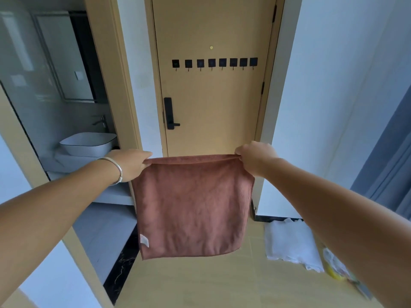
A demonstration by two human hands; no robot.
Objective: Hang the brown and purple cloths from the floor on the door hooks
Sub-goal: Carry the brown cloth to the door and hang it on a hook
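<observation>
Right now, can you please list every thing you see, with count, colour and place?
brown cloth: one, brown, held up spread before the door
door: one, tan, ahead, closed
hooks: eight, black, in a row on the door
door handle: one, black, door's left side
white cloth: one, white, on the floor at right
sink: one, white, left room
tap: one, metal, above the sink
curtain: one, grey, far right
left hand: grips the cloth's top left corner
right hand: grips the top right corner
</observation>
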